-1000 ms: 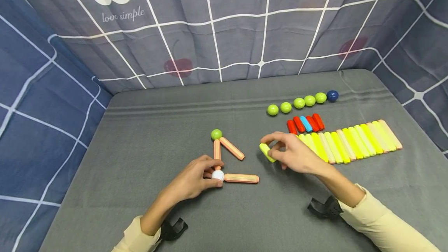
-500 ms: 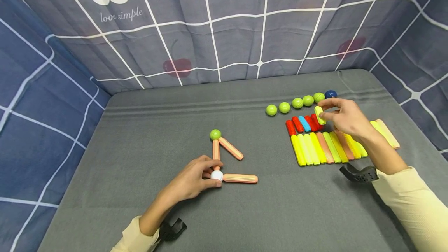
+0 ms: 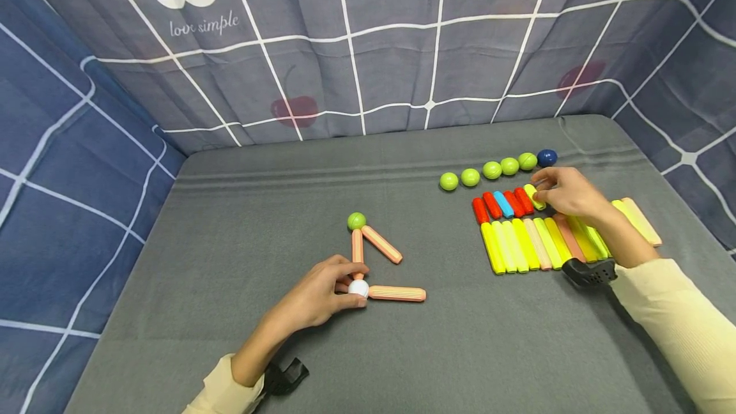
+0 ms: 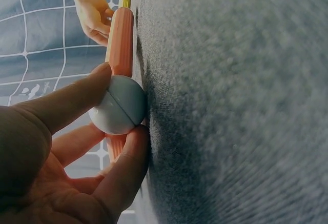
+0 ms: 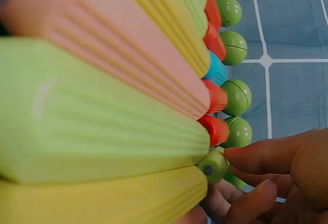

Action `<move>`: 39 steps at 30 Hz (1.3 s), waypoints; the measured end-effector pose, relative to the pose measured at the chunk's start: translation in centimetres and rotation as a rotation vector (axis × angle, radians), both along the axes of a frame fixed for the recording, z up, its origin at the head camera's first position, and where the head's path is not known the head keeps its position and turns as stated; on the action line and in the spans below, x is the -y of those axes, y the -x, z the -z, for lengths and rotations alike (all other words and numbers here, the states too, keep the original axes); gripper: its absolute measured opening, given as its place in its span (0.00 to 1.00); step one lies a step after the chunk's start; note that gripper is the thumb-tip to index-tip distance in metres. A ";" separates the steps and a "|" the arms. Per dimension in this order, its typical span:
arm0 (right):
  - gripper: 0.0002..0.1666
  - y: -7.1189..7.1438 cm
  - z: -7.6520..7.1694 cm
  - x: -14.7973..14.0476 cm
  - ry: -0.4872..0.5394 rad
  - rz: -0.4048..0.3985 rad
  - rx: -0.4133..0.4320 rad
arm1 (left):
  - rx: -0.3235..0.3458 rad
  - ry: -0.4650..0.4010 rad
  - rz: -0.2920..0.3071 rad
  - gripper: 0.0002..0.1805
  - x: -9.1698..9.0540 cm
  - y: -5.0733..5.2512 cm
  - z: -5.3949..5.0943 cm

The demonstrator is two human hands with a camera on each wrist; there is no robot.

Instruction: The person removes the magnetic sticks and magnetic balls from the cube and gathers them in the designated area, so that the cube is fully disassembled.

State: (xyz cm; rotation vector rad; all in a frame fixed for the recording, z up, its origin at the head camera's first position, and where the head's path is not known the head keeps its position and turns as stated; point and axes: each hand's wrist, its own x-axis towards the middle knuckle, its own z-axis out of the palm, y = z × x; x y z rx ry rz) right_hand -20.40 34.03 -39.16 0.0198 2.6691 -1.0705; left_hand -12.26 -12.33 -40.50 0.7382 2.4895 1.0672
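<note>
My left hand (image 3: 322,289) pinches a white ball (image 4: 119,106) between thumb and fingers; the ball rests on the grey cloth. One orange ribbed rod (image 3: 397,293) extends right from that ball, and a second (image 3: 357,249) runs up to a green ball (image 3: 356,221). From the green ball a third orange rod (image 3: 382,245) slants down to the right. At the right, my right hand (image 3: 569,193) holds a short yellow-green rod (image 3: 533,197) at the right end of a row of short rods. In the right wrist view a fingertip touches this rod (image 5: 214,165), beside the long rods.
Short red rods (image 3: 480,210) and a blue one (image 3: 503,204) line up beside it. Several green balls (image 3: 449,181) and a dark blue ball (image 3: 547,158) form a row behind. Long yellow, green and pink rods (image 3: 492,248) lie side by side in front, partly under my right arm.
My right hand has carried the short yellow-green rod rightward from near the orange rods and lowered it to the end of the short row. My left hand stays on the white ball.
</note>
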 end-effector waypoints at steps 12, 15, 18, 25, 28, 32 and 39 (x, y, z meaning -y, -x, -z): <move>0.27 0.2 0.3 -0.1 -0.005 -0.005 0.010 | 0.014 -0.003 -0.006 0.23 0.0 0.0 0.1; 0.26 0.1 0.2 0.1 0.005 0.003 0.013 | 0.009 -0.005 -0.005 0.24 0.0 0.0 0.1; 0.25 -0.4 0.1 0.4 -0.013 0.011 -0.021 | 0.002 -0.007 -0.003 0.24 0.0 0.0 0.1; 0.21 -2.9 -0.7 3.6 -0.034 0.003 -0.219 | -0.008 -0.003 0.000 0.23 0.1 0.0 0.2; 0.15 -4.4 -0.6 6.3 0.043 -0.074 -0.272 | -0.010 -0.001 0.001 0.23 0.0 0.0 0.2; 0.13 -6.4 -0.1 10.3 0.139 -0.240 -0.291 | -0.012 -0.005 0.007 0.23 0.1 0.1 0.2; 0.14 -8.8 0.8 17.0 0.096 -0.547 -0.270 | -0.010 0.007 0.010 0.23 0.0 0.1 0.2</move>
